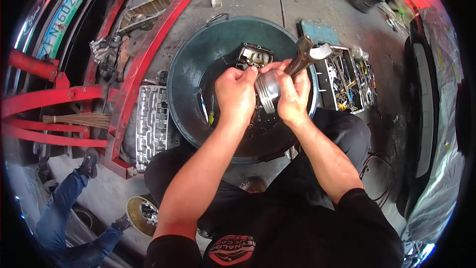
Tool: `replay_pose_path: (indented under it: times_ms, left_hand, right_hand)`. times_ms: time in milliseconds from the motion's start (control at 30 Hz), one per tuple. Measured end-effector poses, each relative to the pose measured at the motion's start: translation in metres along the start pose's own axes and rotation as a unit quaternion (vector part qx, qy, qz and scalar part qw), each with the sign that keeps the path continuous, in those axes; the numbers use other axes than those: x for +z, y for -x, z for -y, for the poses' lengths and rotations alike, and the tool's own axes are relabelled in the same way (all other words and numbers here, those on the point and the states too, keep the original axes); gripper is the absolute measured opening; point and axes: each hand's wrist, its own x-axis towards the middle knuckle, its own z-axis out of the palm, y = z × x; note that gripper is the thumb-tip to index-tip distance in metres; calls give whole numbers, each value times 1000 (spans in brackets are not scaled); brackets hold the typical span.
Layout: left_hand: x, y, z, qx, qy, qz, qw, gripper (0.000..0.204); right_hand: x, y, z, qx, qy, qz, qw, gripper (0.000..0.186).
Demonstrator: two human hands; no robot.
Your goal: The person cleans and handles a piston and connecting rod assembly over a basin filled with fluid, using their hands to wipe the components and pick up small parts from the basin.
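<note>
One ringed metal piston [268, 92], its one connecting rod [301, 58] angled up to the right, is held above one round, dark green tub [184, 77]. The right hand [295, 94] grasps the piston's side near the rod; the left hand [234, 92] curls its fingers at the ringed edge, though whether they pinch it I cannot tell. Inside the tub are one boxy metal part [255, 55] and at least two slim tools [211, 117]. One slotted metal casting [151, 124] lies left of the tub, one crammed toolbox [326, 92] right of it.
</note>
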Motion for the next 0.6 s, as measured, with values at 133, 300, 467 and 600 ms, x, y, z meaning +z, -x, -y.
replay_pose_path:
  times_ms: [133, 300, 467, 600]
  left_hand:
    - [-10, 5, 3, -72, 92, 35, 992, 28]
    - [-11, 28, -1, 20, 19, 63, 998, 30]
    - [-14, 8, 1, -94, 153, 87, 980, 30]
    - [-12, 25, 1, -61, 213, 81, 972, 24]
  right_hand:
    - [1, 6, 4, -59, -29, 35, 997, 10]
    - [-2, -1, 6, -30, -67, -4, 997, 10]
    - [0, 4, 17, -71, -60, 48, 995, 12]
    - [-5, 1, 18, -53, -17, 29, 998, 11]
